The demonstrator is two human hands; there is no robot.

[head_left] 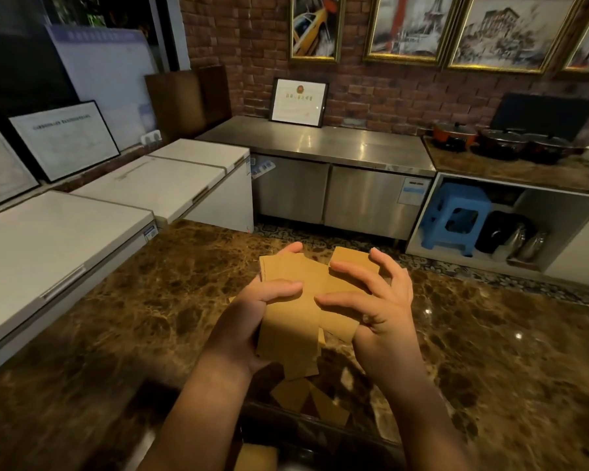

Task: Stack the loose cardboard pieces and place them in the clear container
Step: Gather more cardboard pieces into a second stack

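Above the brown marble counter point(150, 317) I hold a stack of tan cardboard pieces point(293, 321). My left hand point(249, 321) grips the stack from its left side, thumb on top. My right hand point(374, 311) holds a second, crosswise piece point(340, 287) against the stack, fingers spread over it. Two loose cardboard pieces point(306, 399) lie on the counter below my hands. A clear container point(306, 433) sits at the bottom edge between my forearms, with a cardboard piece point(255, 457) showing inside it; its outline is dim.
White chest freezers point(65, 239) run along the left. A steel counter point(320, 144) stands behind, with a framed certificate on it. A blue stool point(456, 215) sits in an open shelf at right, and dark pots point(510, 141) rest on the counter above it.
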